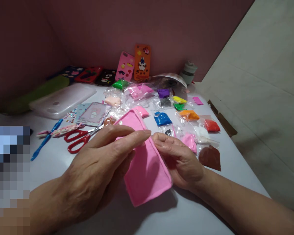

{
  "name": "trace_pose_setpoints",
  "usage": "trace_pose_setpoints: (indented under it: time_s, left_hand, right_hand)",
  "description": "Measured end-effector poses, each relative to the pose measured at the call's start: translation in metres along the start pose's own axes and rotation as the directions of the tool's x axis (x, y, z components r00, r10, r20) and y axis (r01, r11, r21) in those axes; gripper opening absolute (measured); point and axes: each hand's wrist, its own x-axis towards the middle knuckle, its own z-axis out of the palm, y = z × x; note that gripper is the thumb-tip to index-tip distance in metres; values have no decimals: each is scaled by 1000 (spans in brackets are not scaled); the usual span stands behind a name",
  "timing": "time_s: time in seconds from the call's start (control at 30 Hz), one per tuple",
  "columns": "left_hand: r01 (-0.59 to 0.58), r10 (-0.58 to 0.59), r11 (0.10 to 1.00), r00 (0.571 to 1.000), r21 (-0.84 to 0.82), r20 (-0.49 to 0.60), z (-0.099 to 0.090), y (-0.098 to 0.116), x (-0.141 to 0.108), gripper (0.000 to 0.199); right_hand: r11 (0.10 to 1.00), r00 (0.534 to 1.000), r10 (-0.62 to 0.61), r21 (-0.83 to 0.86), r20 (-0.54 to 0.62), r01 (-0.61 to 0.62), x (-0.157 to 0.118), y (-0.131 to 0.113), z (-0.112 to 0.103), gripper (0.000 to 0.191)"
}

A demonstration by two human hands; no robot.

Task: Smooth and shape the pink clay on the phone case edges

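White counter (230,160): pink case (149,176) seemingly coated, rimmed, visible face undecorated; right hand (181,160) pinching edge, left hand (103,160) across, hold unclear.

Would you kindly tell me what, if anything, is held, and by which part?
A pink case, by its right edge in the right hand; the left hand overlaps it.

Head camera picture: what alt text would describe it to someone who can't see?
A person's right hand grips the edge of a pink, raised-rimmed rectangular panel above a white table, the left hand partly over it. Beyond lie red-handled scissors and colourful packets; two decorated phone cases stand behind.
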Motion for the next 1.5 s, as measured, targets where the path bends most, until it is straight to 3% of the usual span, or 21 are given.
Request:
trace_pose_setpoints:
  time_s: [0.27,0.4,0.5,0.8,1.03,1.23,1.5]
  left_hand:
    - [-81,90,991,992,-106,87,-1,-8,-1,42]
    - [-129,145,984,981,-124,132,0,-9,0,46]
    - [-177,190,977,975,-115,115,2,-9,-1,42]
    - [-113,117,992,989,-48,88,2,-9,-7,47]
    - [-173,179,982,980,-71,92,0,-8,-5,48]
    - [-170,177,984,974,-61,139,-1,-6,-5,46]
    - [-156,163,985,980,-66,115,0,-6,-7,45]
  right_hand:
    - [998,999,7,67,32,-9,2,-1,-2,11]
    - [991,998,-46,123,-35,50,6,-1,-1,22]
    - [990,997,-2,141,-73,12,6,0,0,23]
    - [997,996,52,59,-68,-48,3,0,-1,23]
    - [998,997,49,33,-52,-48,3,0,3,20]
    - [999,998,47,30,-45,-45,2,-1,3,20]
    - [997,996,74,28,-51,-73,1,1,2,22]
